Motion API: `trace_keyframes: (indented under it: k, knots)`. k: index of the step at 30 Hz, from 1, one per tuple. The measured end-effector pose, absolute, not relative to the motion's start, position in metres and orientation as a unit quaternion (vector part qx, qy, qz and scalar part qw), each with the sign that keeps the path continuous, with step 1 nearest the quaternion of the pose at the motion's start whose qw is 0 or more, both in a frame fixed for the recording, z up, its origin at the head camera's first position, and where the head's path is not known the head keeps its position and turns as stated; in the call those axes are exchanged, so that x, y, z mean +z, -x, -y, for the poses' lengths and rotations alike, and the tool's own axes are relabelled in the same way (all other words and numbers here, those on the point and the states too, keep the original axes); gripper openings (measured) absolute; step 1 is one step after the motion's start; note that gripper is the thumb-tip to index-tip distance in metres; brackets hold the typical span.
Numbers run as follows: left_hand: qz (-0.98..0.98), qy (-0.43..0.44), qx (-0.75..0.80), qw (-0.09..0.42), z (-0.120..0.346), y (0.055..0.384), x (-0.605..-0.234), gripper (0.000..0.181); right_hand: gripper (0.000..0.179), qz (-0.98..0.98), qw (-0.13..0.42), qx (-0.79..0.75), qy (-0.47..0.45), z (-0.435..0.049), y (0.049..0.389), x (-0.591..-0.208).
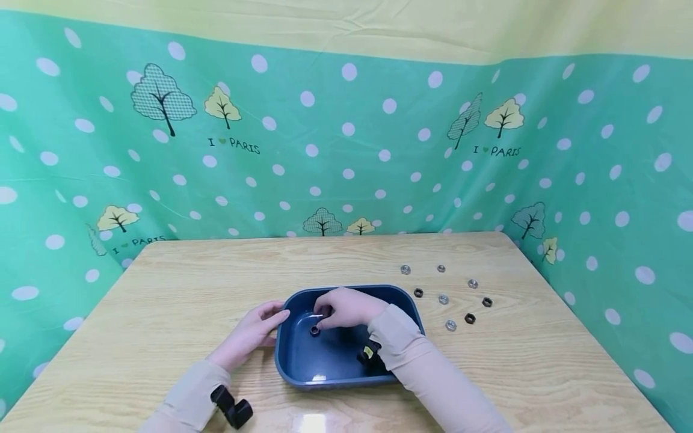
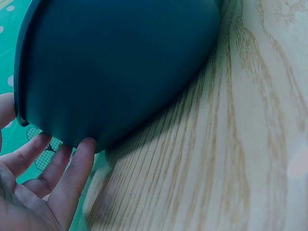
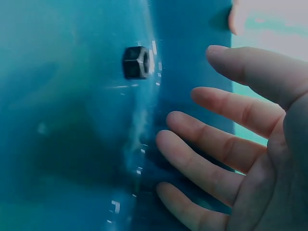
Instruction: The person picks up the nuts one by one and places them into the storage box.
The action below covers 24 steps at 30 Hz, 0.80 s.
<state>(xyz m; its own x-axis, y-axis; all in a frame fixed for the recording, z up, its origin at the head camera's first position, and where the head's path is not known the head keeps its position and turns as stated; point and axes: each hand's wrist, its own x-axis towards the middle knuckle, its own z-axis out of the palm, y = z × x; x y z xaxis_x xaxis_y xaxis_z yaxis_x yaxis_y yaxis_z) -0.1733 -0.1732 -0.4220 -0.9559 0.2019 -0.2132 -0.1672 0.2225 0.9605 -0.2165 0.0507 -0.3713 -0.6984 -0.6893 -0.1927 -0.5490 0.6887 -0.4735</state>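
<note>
A dark blue rectangular tray [image 1: 308, 376] stands on the table. At its left side, my left hand [image 1: 254, 331] holds the wall, with the thumb over the rim and the fingertips [image 2: 86, 147] against the outside. Inside the tray, my right hand [image 1: 346, 308] hovers near the left end; in the right wrist view its fingers [image 3: 202, 132] are spread and relaxed, with nothing between them. A dark hex nut [image 3: 136, 62] lies in the tray, just off the right fingertips. The right forearm hides part of the tray's floor.
Right of the tray, several loose nuts lie scattered on the table, some silver, such as the nearest silver nut [image 1: 450, 325], and some black, such as the black nut [image 1: 470, 318]. A green polka-dot curtain [image 1: 346, 162] hangs behind the wooden table [image 1: 216, 264].
</note>
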Motion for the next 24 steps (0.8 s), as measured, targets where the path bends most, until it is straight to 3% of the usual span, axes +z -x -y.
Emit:
trace_keyframes:
  k: [24]
  knots:
    - [-0.764, 0.004, 0.628, 0.15, 0.172, 0.173, -0.42, 0.051, 0.028, -0.887, 0.164, -0.216, 0.373, -0.107, 0.197, -0.298]
